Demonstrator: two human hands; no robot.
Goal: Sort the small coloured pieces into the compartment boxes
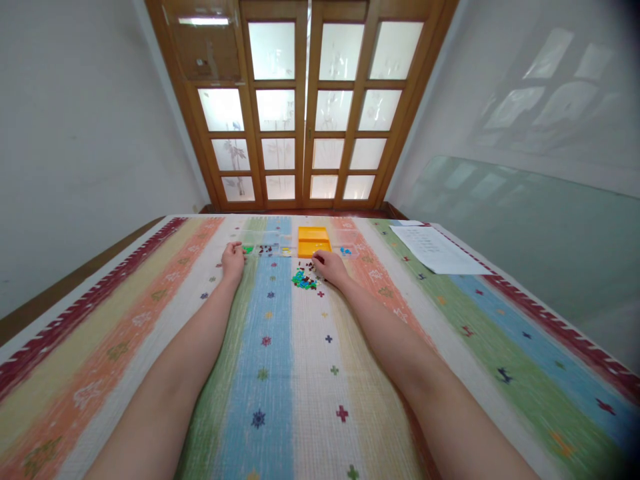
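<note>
Small coloured pieces, mostly green and blue with some dark red, lie in a loose pile on the cloth. At the pile's upper right edge is my right hand, fingers pinched together near some dark red bits; what they hold is too small to make out. My left hand is curled at the left end of a clear plastic box, its fingers closed on the edge. Inside that box, green pieces, dark red pieces and yellow pieces sit apart.
An open orange case stands just beyond my right hand. Right of it, blue pieces lie in another clear container. Printed paper sheets rest at the right on the striped tablecloth. Wooden glass-paned doors stand behind the table.
</note>
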